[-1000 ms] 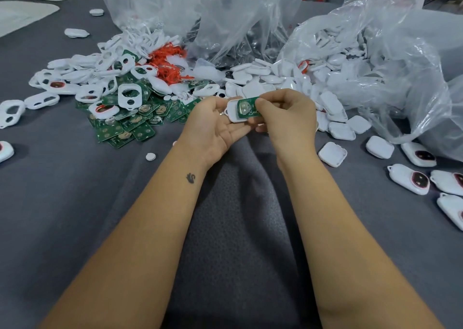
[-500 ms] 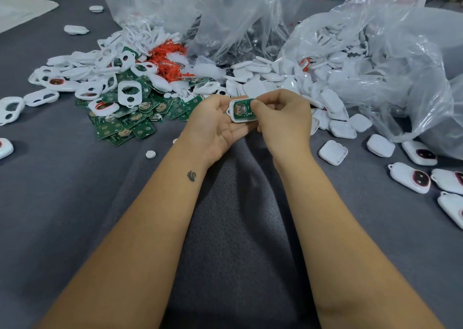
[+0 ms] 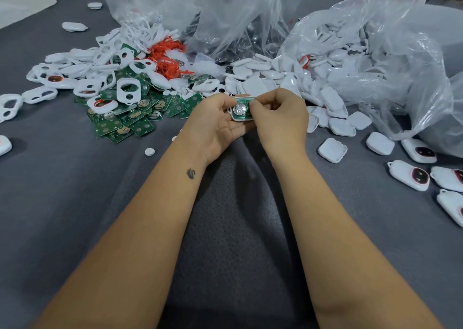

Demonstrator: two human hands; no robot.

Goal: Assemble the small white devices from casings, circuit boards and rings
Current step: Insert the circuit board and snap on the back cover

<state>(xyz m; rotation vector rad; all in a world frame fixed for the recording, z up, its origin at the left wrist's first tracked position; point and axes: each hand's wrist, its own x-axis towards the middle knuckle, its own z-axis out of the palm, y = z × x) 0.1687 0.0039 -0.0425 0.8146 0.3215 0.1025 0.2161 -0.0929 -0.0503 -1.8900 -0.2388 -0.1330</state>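
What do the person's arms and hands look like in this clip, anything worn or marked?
Both forearms are bare, no sleeves in view. No gloves, rings, watch or bracelets on the left hand or right hand. A small dark tattoo marks the left inner wrist.

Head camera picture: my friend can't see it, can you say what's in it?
Two hands, left hand and right hand, hold a white casing with a green circuit board in it. Piles of white casings and green boards lie behind on grey cloth.
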